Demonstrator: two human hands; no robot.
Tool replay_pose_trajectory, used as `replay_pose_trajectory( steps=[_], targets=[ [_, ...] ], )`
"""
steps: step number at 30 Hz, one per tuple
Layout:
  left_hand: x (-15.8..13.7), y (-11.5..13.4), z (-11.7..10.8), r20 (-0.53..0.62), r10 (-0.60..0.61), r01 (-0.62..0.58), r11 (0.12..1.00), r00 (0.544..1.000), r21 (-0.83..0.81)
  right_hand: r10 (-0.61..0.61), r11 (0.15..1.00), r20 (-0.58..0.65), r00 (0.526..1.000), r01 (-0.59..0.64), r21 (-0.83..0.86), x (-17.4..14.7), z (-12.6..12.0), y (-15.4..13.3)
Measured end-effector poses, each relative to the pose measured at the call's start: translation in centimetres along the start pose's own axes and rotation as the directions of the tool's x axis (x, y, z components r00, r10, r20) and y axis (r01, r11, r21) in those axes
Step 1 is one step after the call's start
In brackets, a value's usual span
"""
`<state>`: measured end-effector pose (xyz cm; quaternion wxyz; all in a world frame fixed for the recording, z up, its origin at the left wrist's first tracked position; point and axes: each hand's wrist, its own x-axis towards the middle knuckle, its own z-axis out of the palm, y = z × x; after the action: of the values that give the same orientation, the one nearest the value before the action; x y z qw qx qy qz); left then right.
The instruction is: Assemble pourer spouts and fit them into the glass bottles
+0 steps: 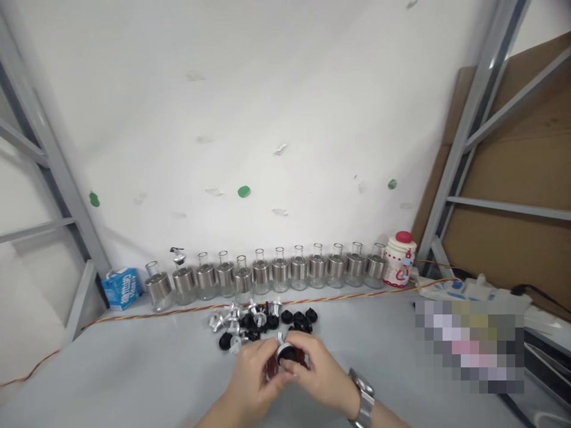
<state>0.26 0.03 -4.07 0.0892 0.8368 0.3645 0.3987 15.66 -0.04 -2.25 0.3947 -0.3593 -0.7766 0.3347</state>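
Lined-up bottles (280, 270) and piled stoppers (259, 320) (loose parts) suggest a workshop bench (156, 368).

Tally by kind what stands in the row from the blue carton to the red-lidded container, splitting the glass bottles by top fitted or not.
Open-necked glass bottles: 11
Glass bottle with a top fitted: 1
Blue Vitasoy carton: 1
White container with red lid: 1
Total: 14
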Motion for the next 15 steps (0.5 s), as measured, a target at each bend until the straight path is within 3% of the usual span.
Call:
replay_pose_trajectory(
  steps=[5,8,15],
  targets=[
    [-0.3,-0.2,0.4,-0.051,-0.014,0.013,1.0,0.999,-0.005,0.016,1.0,0.05,0.999,-0.017,0.019,0.1,0.0,0.3],
    [-0.4,0.3,0.6,-0.081,-0.066,0.059,0.994,0.995,-0.088,0.026,0.995,0.038,0.999,-0.029,0.09,0.0,0.1,0.6],
    [-0.2,1.0,1.1,0.004,-0.193,0.185,0.932,0.981,-0.313,0.052,0.963,0.0,0.999,-0.051,0.266,0.0,0.5,1.3]
  ],
)
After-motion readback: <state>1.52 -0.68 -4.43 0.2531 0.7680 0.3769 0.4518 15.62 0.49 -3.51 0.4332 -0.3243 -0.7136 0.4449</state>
